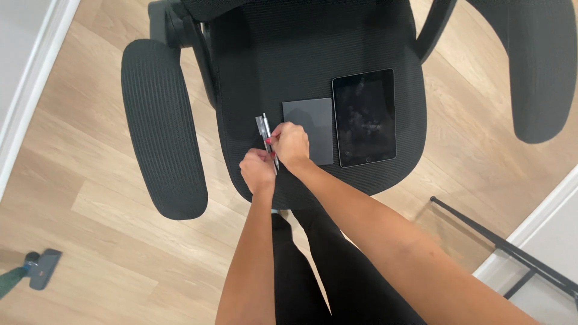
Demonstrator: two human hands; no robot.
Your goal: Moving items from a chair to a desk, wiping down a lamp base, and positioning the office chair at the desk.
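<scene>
A black mesh office chair seat (265, 72) fills the upper middle of the head view. On it lie a dark grey flat pad (313, 117) and, to its right, a black tablet (364, 117) with a smudged screen. Two silver pens (263, 126) lie side by side on the seat, left of the pad. My right hand (292, 144) pinches the pens near their lower end. My left hand (257, 170) is closed right below them, touching the same end. Whether the left hand grips the pens I cannot tell.
The chair's left armrest (159, 126) and right armrest (536, 66) flank the seat over a light wood floor. A vacuum head (42, 269) sits at the lower left. A black metal frame (512, 247) stands by the white wall at the lower right.
</scene>
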